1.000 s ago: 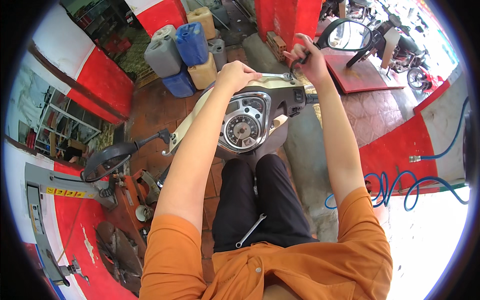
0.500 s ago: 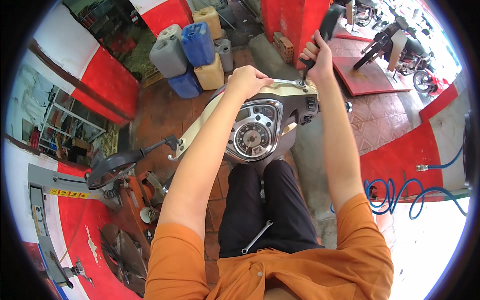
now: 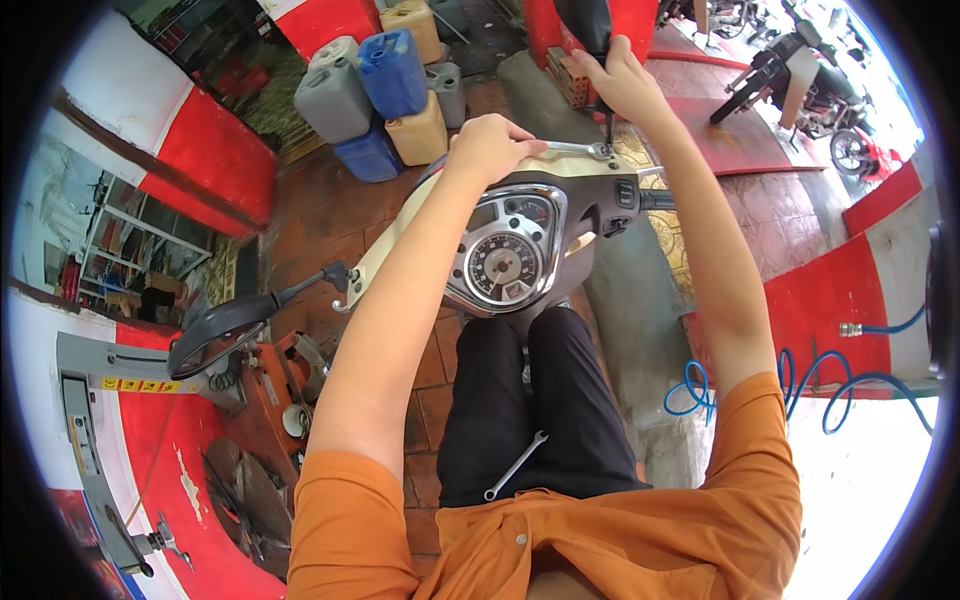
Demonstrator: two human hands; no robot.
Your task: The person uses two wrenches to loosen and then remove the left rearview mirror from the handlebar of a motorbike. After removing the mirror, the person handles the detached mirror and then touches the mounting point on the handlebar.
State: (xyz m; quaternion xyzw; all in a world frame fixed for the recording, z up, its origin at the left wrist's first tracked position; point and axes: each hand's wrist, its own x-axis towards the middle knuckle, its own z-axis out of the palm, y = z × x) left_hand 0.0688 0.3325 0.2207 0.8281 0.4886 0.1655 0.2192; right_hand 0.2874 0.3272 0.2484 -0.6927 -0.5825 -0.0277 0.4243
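Observation:
I sit astride a cream scooter [image 3: 375,265] with a round speedometer [image 3: 502,268] in a chrome surround. My left hand [image 3: 490,150] is closed on one end of a wrench [image 3: 572,148], which lies along the top of the handlebar cover. Its far end sits round the foot of the right mirror's stem [image 3: 609,128]. My right hand [image 3: 628,82] is closed at the black right mirror [image 3: 586,22], its thumb against the lower part of the housing; some fingers are hidden. A second wrench [image 3: 516,466] rests across my lap.
The left mirror [image 3: 225,330] sticks out on its stem. Plastic jerrycans [image 3: 395,75] are stacked ahead. A parked motorbike [image 3: 790,85] stands by a red platform at the far right. A coiled blue air hose [image 3: 830,370] hangs at right, and a grey lift post [image 3: 85,450] is at left.
My right hand and the right mirror have swung leftward, the mirror turning about its stem. My left hand still holds the wrench at nearly the same place.

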